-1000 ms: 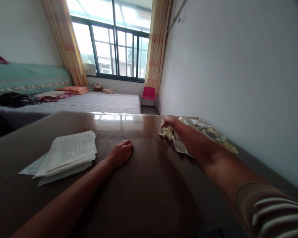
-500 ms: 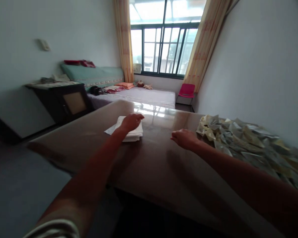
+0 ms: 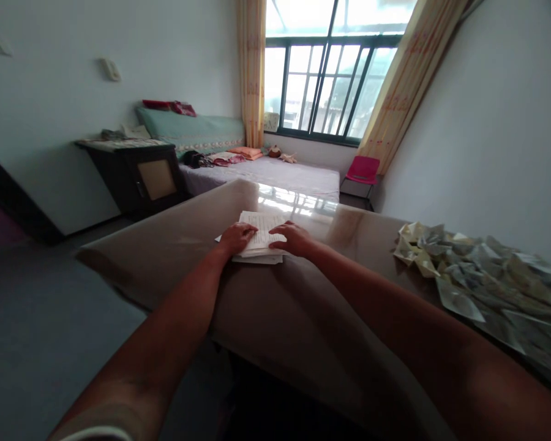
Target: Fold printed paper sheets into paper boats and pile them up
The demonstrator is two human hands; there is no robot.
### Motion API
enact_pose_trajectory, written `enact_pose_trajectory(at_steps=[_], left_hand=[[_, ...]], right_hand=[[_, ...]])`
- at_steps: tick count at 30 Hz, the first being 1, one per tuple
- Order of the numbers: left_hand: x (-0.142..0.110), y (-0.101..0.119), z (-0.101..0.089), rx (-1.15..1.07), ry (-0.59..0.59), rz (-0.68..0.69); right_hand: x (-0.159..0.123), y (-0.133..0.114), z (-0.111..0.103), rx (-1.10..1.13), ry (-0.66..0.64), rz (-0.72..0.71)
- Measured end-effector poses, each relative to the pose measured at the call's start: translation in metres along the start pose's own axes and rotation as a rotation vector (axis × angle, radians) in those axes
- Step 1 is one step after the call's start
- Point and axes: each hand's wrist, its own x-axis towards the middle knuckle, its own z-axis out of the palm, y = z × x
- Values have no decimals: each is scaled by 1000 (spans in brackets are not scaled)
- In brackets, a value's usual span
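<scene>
On the tabletop (image 3: 179,233), near the middle of the head view, both hands are at the paper stack (image 3: 262,245)! The left hand (image 3: 236,237) rests along its left side, fingers bunched together over the printed top sheet; whether that grip pinches a sheet, I cannot tell. Opposite, the right hand (image 3: 296,237) reaches over the right edge, its grip spread, thumb and fingertips apart, nothing visibly caught between them.

And the score so far? Far out on the right, by the wall (image 3: 500,141), sits a big pile of folded papers (image 3: 496,275), creased and pointed, well apart from the hands. That looks like the finished share, and a hefty one. Left to do, by my reading: these flat, unfolded sheets, a stack several deep, their number too hard to count. No half-folded piece shows between stack and pile, so I judge we're between pieces, a fresh sheet perhaps not yet lifted.
</scene>
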Motion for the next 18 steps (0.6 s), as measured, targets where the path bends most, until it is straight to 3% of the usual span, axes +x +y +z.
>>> enact_pose_trajectory(at_steps=[5,10,13,18], left_hand=[[2,-5,-5,-35,-20,-7],[5,-7,-5,-40,-15,-25],[5,-6,-3,-10,13,-8],[2,-4,1,29,25,45]], right_hand=[[28,-1,3,6,-168,-73],[39,-1,0,9,-238,-67],[47,4,1,13,-191,15],[63,23,12,-40,-45,270]])
